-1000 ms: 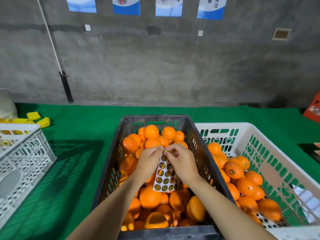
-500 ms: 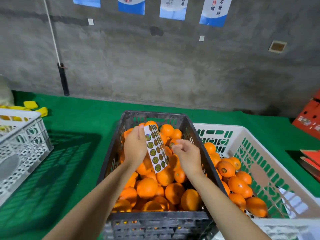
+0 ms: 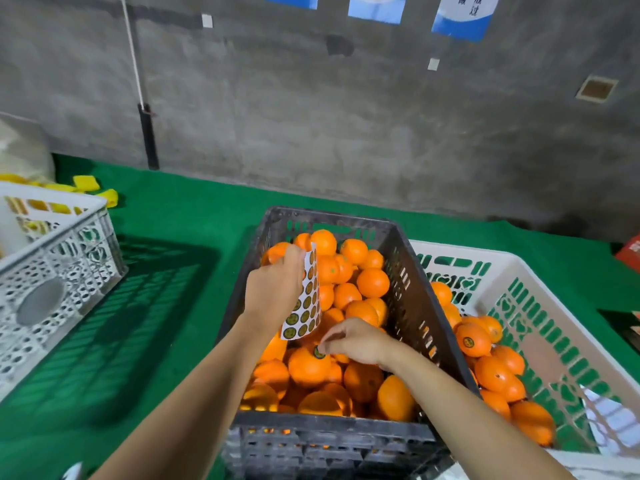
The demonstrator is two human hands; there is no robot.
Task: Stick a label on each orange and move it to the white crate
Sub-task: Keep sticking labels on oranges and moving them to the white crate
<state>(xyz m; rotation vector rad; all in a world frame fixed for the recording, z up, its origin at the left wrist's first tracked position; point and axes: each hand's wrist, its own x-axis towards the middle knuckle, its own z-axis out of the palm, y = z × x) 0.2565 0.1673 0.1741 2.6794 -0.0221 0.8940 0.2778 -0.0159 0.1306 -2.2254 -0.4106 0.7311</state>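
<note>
Dark round label (image 3: pixel 319 351) sits on an orange (image 3: pixel 307 368) in the middle of the black crate (image 3: pixel 414 306), on top of the pile. Right hand (image 3: pixel 358 341) pinches the label, fingertips at the peel. Left hand (image 3: pixel 273 289) just above, pinching the label sheet (image 3: pixel 305 303), which hangs upright. White crate (image 3: pixel 554 299) touches the black crate's right side and is part-filled with oranges. Both are on the green desk (image 3: pixel 173 299). Second white crate (image 3: pixel 62 258) is well apart, left.
</note>
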